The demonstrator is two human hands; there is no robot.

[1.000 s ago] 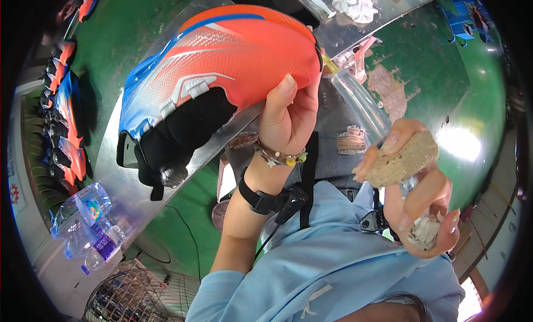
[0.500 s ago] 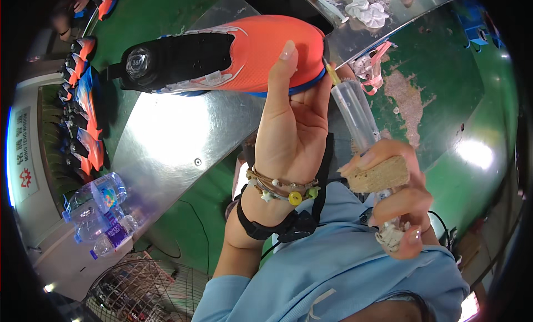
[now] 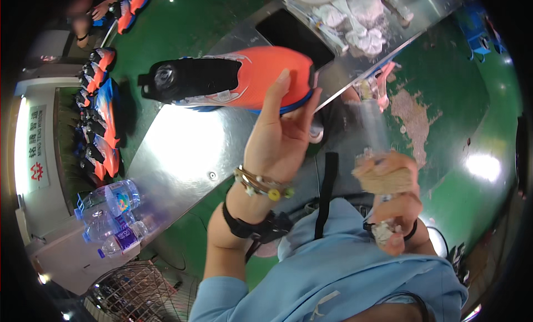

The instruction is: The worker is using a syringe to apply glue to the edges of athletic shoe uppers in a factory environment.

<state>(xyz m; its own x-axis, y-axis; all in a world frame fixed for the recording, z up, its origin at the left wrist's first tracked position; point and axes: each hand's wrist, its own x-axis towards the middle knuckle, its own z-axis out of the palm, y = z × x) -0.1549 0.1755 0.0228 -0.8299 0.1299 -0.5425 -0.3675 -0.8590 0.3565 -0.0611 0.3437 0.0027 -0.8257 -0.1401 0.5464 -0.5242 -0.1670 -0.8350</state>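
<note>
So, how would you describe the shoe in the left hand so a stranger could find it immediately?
Find the shiny metal table running across the green floor. Above its middle, the left hand holds one shoe by the toe. It is orange with a black ankle collar and blue sole edge, and unlike the shoes in the row at the left, it is lifted.

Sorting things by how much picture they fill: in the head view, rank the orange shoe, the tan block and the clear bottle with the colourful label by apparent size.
1. orange shoe, held by the left hand
2. tan block, in the right hand
3. clear bottle

Block and bottle look close; nearness to the camera makes that order unsure.
</note>
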